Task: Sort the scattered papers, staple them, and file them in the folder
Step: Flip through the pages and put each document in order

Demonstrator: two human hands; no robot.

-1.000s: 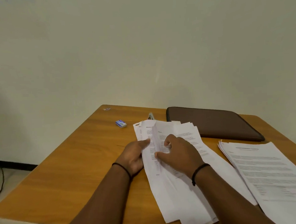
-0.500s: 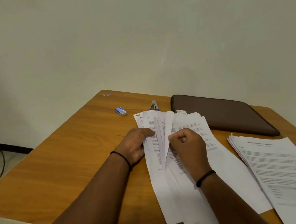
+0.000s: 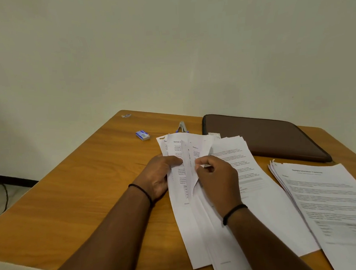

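Note:
A loose pile of printed white papers (image 3: 244,172) lies fanned out on the wooden table (image 3: 72,193) in front of me. My right hand (image 3: 217,178) pinches the edge of one sheet (image 3: 203,148) and lifts it off the pile, curling it upward. My left hand (image 3: 160,175) rests at the pile's left edge, thumb on the bottom sheet. A second stack of papers (image 3: 333,204) lies at the right. The dark brown folder (image 3: 262,136) lies closed beyond the pile. A stapler (image 3: 182,127) peeks out behind the papers' far edge.
A small blue staple box (image 3: 142,135) sits on the table left of the stapler. A tiny scrap (image 3: 126,116) lies near the far left corner. The table stands against a pale wall. Floor and a cable show at the left.
My right hand went from lying flat on the pile to pinching one sheet and peeling it up to the right. The view shifted slightly.

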